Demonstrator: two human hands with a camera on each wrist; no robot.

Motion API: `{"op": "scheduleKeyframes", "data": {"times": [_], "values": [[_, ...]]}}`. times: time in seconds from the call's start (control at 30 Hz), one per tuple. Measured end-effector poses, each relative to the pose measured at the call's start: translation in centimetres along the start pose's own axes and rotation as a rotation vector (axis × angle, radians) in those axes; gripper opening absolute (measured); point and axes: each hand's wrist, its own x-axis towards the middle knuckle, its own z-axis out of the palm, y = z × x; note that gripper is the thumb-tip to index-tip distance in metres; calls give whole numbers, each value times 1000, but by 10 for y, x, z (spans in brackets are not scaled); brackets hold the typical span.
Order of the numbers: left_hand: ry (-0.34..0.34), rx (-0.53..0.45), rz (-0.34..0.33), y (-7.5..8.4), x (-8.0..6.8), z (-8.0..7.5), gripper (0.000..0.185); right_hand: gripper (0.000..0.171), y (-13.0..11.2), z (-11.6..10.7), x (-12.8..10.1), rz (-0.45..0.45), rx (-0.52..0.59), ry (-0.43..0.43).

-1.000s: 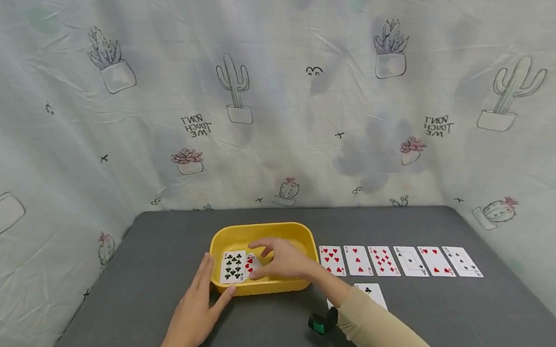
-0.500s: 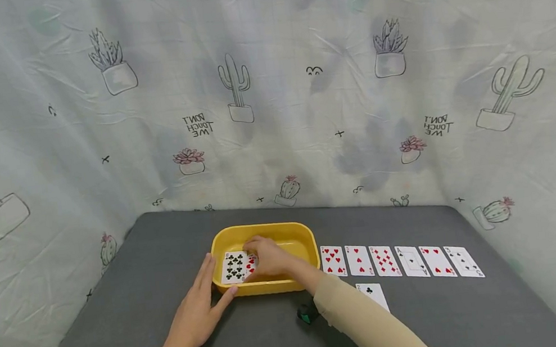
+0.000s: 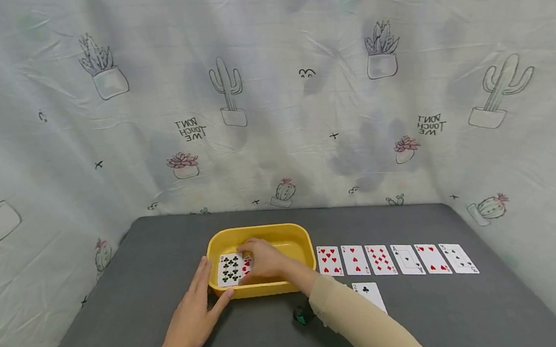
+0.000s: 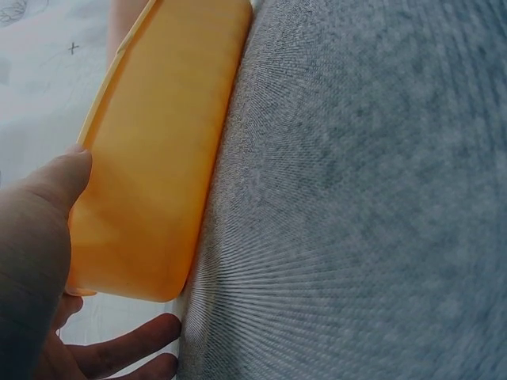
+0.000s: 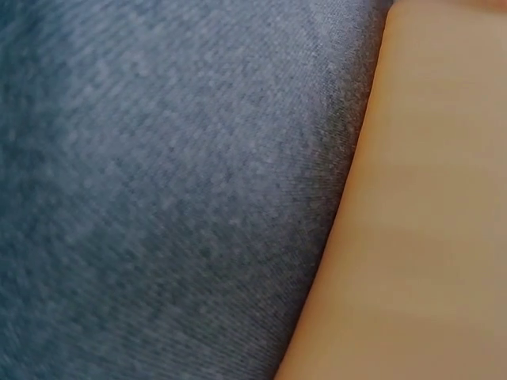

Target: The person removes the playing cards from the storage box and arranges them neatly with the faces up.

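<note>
My left hand (image 3: 191, 318) lay flat with straight fingers against the yellow tray (image 3: 294, 234) so it would not slide, while my right hand (image 3: 267, 260) pinched the cards (image 3: 230, 269) inside it.

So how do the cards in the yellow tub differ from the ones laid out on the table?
The overlapping playing cards in the yellow plastic tub lie under the right hand, whose fingers rest on them; the row of six playing cards on the grey cloth table lies untouched. The tub cards overlap; the row cards sit side by side, apart. The top tub card shows black clubs; most row cards show red hearts. All lie face up.
</note>
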Motion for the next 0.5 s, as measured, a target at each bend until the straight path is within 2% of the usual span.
{"op": "scheduleKeyframes", "data": {"times": [0.5], "values": [[-17,-3,-8,-3,4,-1,90,78,-3,-3,1,-37,-33,25]]}}
